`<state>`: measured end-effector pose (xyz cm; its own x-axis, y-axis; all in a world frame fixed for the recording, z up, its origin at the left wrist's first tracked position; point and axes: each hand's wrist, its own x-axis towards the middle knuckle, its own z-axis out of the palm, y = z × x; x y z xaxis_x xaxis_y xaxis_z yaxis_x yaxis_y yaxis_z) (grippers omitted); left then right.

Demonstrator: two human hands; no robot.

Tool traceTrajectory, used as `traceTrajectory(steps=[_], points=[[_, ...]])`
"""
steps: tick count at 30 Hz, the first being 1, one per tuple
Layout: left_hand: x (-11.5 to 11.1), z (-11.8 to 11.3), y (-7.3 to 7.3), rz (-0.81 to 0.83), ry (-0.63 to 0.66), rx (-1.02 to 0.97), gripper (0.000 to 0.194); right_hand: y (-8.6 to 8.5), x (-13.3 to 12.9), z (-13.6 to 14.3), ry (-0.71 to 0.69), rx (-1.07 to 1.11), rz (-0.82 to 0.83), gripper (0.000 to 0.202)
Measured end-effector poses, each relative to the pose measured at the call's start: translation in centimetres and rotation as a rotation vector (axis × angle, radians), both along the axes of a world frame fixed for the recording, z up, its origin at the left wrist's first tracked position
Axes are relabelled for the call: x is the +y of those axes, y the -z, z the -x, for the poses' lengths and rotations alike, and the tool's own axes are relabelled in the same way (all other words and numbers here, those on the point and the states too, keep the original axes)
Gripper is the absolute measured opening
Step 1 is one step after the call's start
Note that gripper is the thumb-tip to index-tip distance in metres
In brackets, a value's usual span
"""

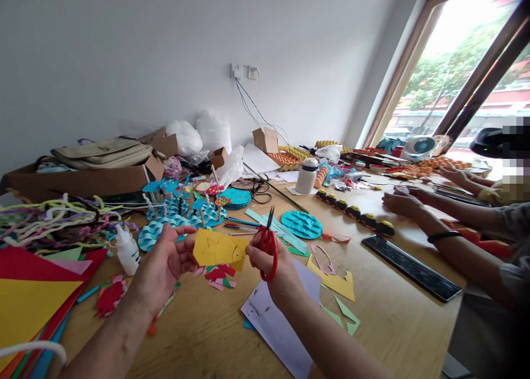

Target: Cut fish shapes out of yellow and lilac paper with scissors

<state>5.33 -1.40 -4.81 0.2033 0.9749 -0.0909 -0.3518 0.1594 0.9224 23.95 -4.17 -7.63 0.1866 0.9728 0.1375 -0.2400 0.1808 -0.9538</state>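
Yellow paper: up between the two hands, above the table (199,340), a fish outline drawn on its face; the yellow paper (216,249) is its own colour all over.
Feel of the paper: probably very light, thin and bendy, not slippery, easily creased or torn.
Best hold on the paper: likely the plain margins outside the drawn line, pinched lightly at opposite ends.
Left hand: the left hand (169,257) has its fingers curled at the paper's left end, seemingly pinching it.
Right hand: the right hand (282,270) pinches the paper's right end with its fingertips while clasping the red scissors.
Red scissors: the red scissors (269,229) look rigid and fairly light, blades upward; the handle loops are the safe hold.
Lilac sheet: the lilac sheet (285,326) lies below the right hand.
Paper scraps: the small paper scraps (216,275) lie beneath the yellow paper.
Glue bottle: the glue bottle (128,252) stands beyond the left forearm.
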Motion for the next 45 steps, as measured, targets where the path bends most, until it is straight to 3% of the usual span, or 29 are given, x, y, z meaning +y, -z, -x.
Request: traceTrajectory(steps=[2, 6, 8, 15, 22, 26, 30, 39, 45], points=[[-0.2, -0.7, 0.5, 0.049, 0.043, -0.066, 0.041, 0.1, 0.1, -0.1, 0.053, 0.061, -0.001, 0.018], [-1.6, -2.6, 1.5, -0.008, 0.307, 0.026, 0.037, 0.0, -0.2, 0.3, 0.073, 0.089, 0.049, 0.017], [-2.2, -3.4, 1.8, -0.042, 0.329, 0.104, 0.031, 0.0, -0.4, 0.6, 0.063, 0.081, 0.066, 0.018], [-2.9, -4.4, 2.5, -0.060, 0.176, 0.145, 0.023, 0.4, -0.9, 1.1, -0.053, 0.010, 0.017, 0.022], [-3.0, -4.2, 2.6, -0.060, -0.038, 0.147, 0.022, -1.0, -2.7, 1.3, -0.173, -0.222, -0.110, 0.035], [-3.1, -4.3, 2.0, -0.045, -0.203, 0.050, 0.018, -0.9, -3.6, 2.4, -0.327, -0.333, -0.006, 0.041], [-3.0, -4.4, 1.4, 0.036, -0.362, -0.015, 0.011, -0.1, -3.7, 3.4, -0.359, -0.452, 0.080, 0.032], [-3.1, -4.8, 1.1, 0.071, -0.484, -0.013, 0.014, 0.7, -3.3, 3.4, -0.325, -0.588, 0.078, 0.026], [-3.3, -5.1, 1.4, 0.020, -0.500, 0.063, 0.016, 1.3, -3.2, 3.3, -0.337, -0.553, 0.067, 0.027]])
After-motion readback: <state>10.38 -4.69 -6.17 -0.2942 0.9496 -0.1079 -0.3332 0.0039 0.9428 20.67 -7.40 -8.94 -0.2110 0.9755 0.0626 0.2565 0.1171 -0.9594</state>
